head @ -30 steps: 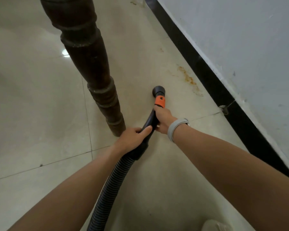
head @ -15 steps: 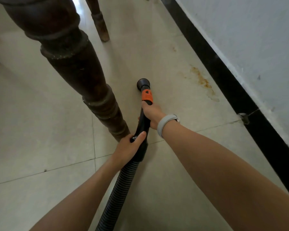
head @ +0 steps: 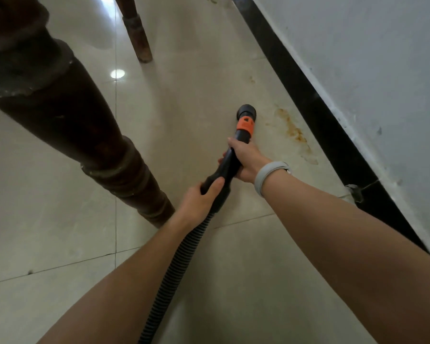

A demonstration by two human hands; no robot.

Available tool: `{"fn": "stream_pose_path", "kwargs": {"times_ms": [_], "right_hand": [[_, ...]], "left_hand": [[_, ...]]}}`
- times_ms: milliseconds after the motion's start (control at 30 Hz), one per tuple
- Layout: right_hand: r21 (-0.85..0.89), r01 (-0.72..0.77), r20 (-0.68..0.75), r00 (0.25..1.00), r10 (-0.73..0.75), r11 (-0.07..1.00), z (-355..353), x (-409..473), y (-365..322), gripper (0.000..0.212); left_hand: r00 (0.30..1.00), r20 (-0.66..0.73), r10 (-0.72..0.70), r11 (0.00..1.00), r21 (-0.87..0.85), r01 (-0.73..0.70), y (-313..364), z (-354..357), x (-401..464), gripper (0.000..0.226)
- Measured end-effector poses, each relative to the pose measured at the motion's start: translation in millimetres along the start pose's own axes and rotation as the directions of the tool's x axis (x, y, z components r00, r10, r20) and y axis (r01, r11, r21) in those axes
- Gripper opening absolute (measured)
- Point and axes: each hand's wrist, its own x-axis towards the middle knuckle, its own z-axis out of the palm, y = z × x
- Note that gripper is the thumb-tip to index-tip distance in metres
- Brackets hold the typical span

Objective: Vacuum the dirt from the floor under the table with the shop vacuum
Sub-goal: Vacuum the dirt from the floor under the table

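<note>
Vacuum nozzle (head: 246,112) sits low over the tiled floor (head: 60,244), its black mouth ahead of an orange collar (head: 244,125) — whether it touches the tile cannot be told. A rust-coloured stain (head: 293,132) lies just beside it, toward the black baseboard (head: 308,95). Right hand (head: 246,160) grips the black wand directly behind the collar, fingers wrapped round it; a grey wristband (head: 268,176) sits on that wrist. Left hand (head: 199,202) clamps the wand's rear end, where the ribbed hose (head: 174,269) begins — thumb on top. Dark turned table leg (head: 109,157) stands just left of the left hand.
</note>
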Motion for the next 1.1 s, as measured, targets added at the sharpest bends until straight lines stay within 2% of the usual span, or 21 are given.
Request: {"fn": "stream_pose_path", "kwargs": {"times_ms": [67, 133, 233, 400, 467, 600, 700, 833, 933, 1100], "right_hand": [[-0.062, -0.020, 0.035, 0.999, 0.022, 0.998, 9, 8, -9, 0.050], [-0.104, -0.013, 0.005, 1.000, 0.014, 0.994, 13, 19, -20, 0.048], [-0.089, 0.021, -0.045, 0.999, -0.026, 0.996, 9, 37, -33, 0.041], [-0.049, 0.084, -0.104, 0.991, -0.089, 0.995, -5, 56, -45, 0.037], [-0.084, 0.096, -0.064, 0.993, -0.101, 0.992, -3, 51, -42, 0.034], [-0.139, 0.099, 0.141, 0.987, -0.080, 0.985, 12, 30, -22, 0.023], [-0.160, 0.101, 0.229, 0.971, -0.062, 0.982, 32, 10, 2, 0.017], [-0.247, 0.107, 0.321, 0.947, -0.023, 0.963, 54, -19, 30, 0.011], [-0.305, 0.096, 0.344, 0.939, 0.015, 0.947, 61, -42, 45, 0.014], [-0.353, 0.150, 0.283, 0.958, -0.047, 0.924, 48, -75, 68, 0.018]], "left_hand": [[0.998, -0.029, -0.048, 0.999, -0.005, 0.048, 4, -3, 11, 0.049], [0.997, -0.004, -0.078, 0.996, 0.041, 0.078, 5, 1, 19, 0.048], [1.000, -0.007, -0.019, 0.996, 0.087, 0.019, 13, 9, 29, 0.036], [0.998, -0.032, 0.047, 0.969, 0.243, -0.038, 27, 20, 52, 0.050], [0.999, -0.032, 0.032, 0.976, 0.219, -0.025, 23, 22, 47, 0.050], [0.998, -0.013, -0.062, 0.996, 0.070, 0.063, 8, 13, 25, 0.055], [0.996, -0.019, -0.087, 0.994, 0.063, 0.088, -6, 1, 6, 0.058], [0.991, 0.011, -0.134, 0.989, 0.065, 0.133, -21, -18, -28, 0.043], [0.988, 0.102, -0.115, 0.992, 0.058, 0.110, -22, -27, -56, 0.013], [0.962, 0.229, -0.146, 0.988, 0.079, 0.132, -26, -19, -93, 0.013]]}}
